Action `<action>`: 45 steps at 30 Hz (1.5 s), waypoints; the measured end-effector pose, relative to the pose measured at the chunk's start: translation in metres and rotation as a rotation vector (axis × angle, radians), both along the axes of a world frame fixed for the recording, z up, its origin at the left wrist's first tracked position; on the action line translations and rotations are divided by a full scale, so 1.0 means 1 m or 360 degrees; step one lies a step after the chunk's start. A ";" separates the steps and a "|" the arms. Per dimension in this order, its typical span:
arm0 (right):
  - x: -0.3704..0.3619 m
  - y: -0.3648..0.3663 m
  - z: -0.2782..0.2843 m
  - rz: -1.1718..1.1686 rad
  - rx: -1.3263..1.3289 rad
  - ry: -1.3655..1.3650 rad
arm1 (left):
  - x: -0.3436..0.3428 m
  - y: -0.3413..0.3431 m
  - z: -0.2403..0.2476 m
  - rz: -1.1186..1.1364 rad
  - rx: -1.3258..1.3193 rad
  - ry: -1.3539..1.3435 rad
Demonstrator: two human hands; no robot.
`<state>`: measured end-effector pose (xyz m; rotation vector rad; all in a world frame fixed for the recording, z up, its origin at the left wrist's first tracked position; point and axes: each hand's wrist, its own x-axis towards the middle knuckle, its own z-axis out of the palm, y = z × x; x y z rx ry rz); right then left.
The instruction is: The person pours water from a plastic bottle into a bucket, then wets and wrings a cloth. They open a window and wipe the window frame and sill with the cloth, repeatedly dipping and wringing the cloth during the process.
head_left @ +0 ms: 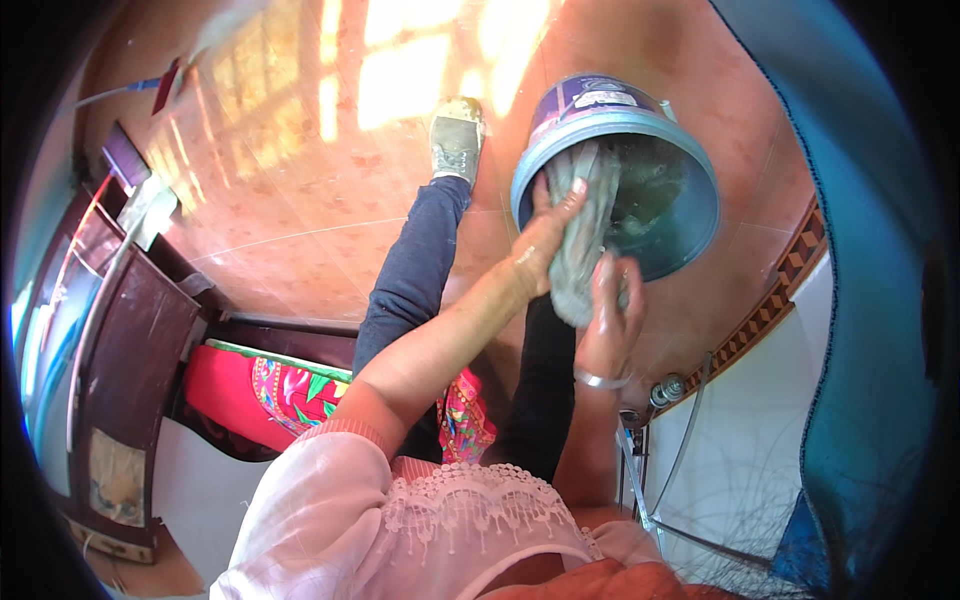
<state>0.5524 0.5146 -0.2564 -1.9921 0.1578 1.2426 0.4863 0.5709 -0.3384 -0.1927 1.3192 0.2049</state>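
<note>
A wet, greyish-white cloth (574, 266) hangs in long folds, its upper part inside the mouth of a bucket (533, 158) and its lower end outside the rim. My left hand (543, 238) grips the cloth at the rim, thumb lying along the folds. Just right of the cloth's lower end is my right hand (612, 325), fingers apart and loosely bent, a pale bangle on its wrist. Whether it touches the cloth is hard to tell. The bucket is purple outside and blue-grey inside, tilted toward me, with murky water (655, 190) in it.
My shoe (457, 140) stands on the tiled floor (290, 190), left of the bucket. Dark wooden furniture (135, 345) and a red flowered cushion (245, 390) are at left. A blue curtain (870, 300) hangs at right, near a metal stand (640, 480) and a patterned border strip (800, 255).
</note>
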 end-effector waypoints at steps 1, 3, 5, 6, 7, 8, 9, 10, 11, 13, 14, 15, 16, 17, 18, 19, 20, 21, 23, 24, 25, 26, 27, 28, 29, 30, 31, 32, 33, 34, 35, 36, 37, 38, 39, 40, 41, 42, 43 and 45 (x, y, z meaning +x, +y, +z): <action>-0.005 -0.002 0.017 0.0080 0.0114 -0.0072 | -0.004 0.000 -0.004 0.0080 -0.0077 -0.0024; -0.014 -0.003 0.029 0.0485 0.0183 -0.0273 | -0.009 -0.003 -0.013 0.0218 -0.0247 -0.0075; -0.020 0.007 0.024 0.0746 0.0254 -0.0438 | -0.003 -0.020 -0.019 0.0313 0.0232 0.0049; -0.020 0.010 0.012 0.0827 0.0244 -0.0528 | -0.018 -0.047 -0.048 0.0397 0.0434 -0.0030; -0.020 0.005 -0.011 0.0882 0.0202 -0.0642 | -0.021 -0.052 -0.053 0.0267 0.0483 -0.0035; -0.018 0.005 -0.031 0.0942 0.0179 -0.0740 | -0.025 -0.055 -0.055 0.0145 0.0544 -0.0024; -0.011 0.007 -0.053 0.0884 0.0114 -0.0863 | -0.025 -0.037 -0.035 -0.0181 0.0463 0.0075; 0.001 0.009 -0.073 0.0826 0.0051 -0.0988 | -0.020 -0.019 -0.015 -0.0505 0.0383 0.0172; 0.015 0.009 -0.092 0.0809 -0.0070 -0.1002 | -0.007 -0.011 -0.003 -0.0227 0.0023 0.0264; 0.044 0.002 -0.128 0.0764 -0.0295 -0.1067 | 0.000 -0.011 0.007 -0.0192 0.0162 0.0167; 0.058 -0.004 -0.139 0.0751 -0.0386 -0.1108 | 0.001 -0.011 0.009 -0.0172 0.0228 0.0115; 0.068 -0.012 -0.144 0.0740 -0.0353 -0.0997 | -0.003 -0.014 0.006 -0.0279 0.0350 -0.0059; 0.076 -0.019 -0.150 0.0720 -0.0319 -0.0884 | -0.003 -0.013 0.006 -0.0355 0.0379 -0.0055; 0.082 -0.028 -0.152 0.0983 -0.0317 -0.1032 | -0.002 -0.013 0.005 -0.0433 0.0406 -0.0055; 0.082 -0.031 -0.144 0.1278 -0.0300 -0.1081 | -0.003 -0.010 0.004 -0.0513 0.0433 -0.0046; 0.079 -0.029 -0.131 0.1262 -0.0257 -0.1216 | -0.002 -0.002 0.008 -0.0531 0.0351 -0.0047; 0.073 -0.025 -0.118 0.1241 -0.0215 -0.1351 | -0.002 -0.003 0.006 -0.0495 0.0369 -0.0026; 0.073 -0.020 -0.104 0.1149 -0.0058 -0.1165 | -0.003 -0.005 0.004 -0.0463 0.0391 -0.0007; 0.069 -0.013 -0.080 0.0945 0.0223 -0.0792 | -0.007 -0.006 0.002 -0.0432 0.0432 0.0007; 0.062 -0.017 -0.076 0.0851 0.0171 -0.0585 | -0.007 -0.005 0.000 -0.0442 0.0414 -0.0074; 0.054 -0.009 -0.070 0.0546 0.0214 -0.0305 | -0.011 -0.003 -0.002 -0.0446 0.0389 -0.0148; 0.048 -0.002 -0.065 0.0238 0.0254 -0.0029 | -0.014 -0.001 -0.005 -0.0448 0.0365 -0.0222; 0.049 -0.005 -0.066 0.0163 0.0278 0.0076 | -0.015 0.004 -0.004 -0.0387 0.0248 -0.0238; 0.050 -0.011 -0.069 0.0087 0.0302 0.0179 | -0.014 0.005 -0.003 -0.0248 0.0307 -0.0315; 0.051 -0.018 -0.072 0.0010 0.0326 0.0282 | -0.013 0.006 -0.001 -0.0108 0.0365 -0.0392; 0.053 -0.028 -0.076 0.0021 0.0379 0.0314 | -0.014 0.008 -0.001 0.0023 0.0435 -0.0468; 0.055 -0.038 -0.075 0.0040 0.0422 0.0345 | -0.017 0.007 -0.005 -0.0024 0.0438 -0.0491; 0.056 -0.048 -0.073 0.0057 0.0464 0.0374 | -0.019 0.006 -0.009 -0.0085 0.0471 -0.0436; 0.059 -0.046 -0.059 0.0115 0.0288 0.0401 | -0.019 0.004 -0.009 -0.0139 0.0495 -0.0374; 0.059 -0.044 -0.044 0.0063 0.0335 0.0365 | -0.020 0.003 -0.008 -0.0194 0.0518 -0.0309; 0.058 -0.042 -0.030 0.0012 0.0382 0.0328 | -0.018 0.002 -0.010 -0.0266 0.0570 -0.0255; 0.056 -0.042 -0.017 -0.0039 0.0431 0.0291 | -0.018 0.005 -0.009 -0.0260 0.0498 -0.0239; 0.054 -0.046 -0.005 -0.0119 0.0542 0.0410 | -0.017 0.009 -0.008 -0.0260 0.0429 -0.0224; 0.052 -0.051 0.007 -0.0198 0.0652 0.0531 | -0.016 0.012 -0.007 -0.0259 0.0360 -0.0208; 0.050 -0.050 0.013 -0.0280 0.0763 0.0646 | -0.011 0.008 -0.008 -0.0373 0.0497 -0.0019; 0.048 -0.047 0.015 -0.0400 0.0813 0.0676 | -0.012 0.007 -0.010 -0.0387 0.0451 0.0031; 0.045 -0.043 0.018 -0.0519 0.0863 0.0706 | -0.013 0.005 -0.011 -0.0400 0.0406 0.0082; 0.045 -0.040 0.019 -0.0638 0.0906 0.0731 | -0.013 0.006 -0.011 -0.0412 0.0355 0.0128; 0.044 -0.048 0.010 -0.0572 0.0748 0.0653 | -0.012 0.005 -0.010 -0.0472 0.0315 0.0169; 0.041 -0.067 -0.012 -0.0299 0.0426 0.0448 | -0.012 0.004 -0.008 -0.0588 0.0238 0.0258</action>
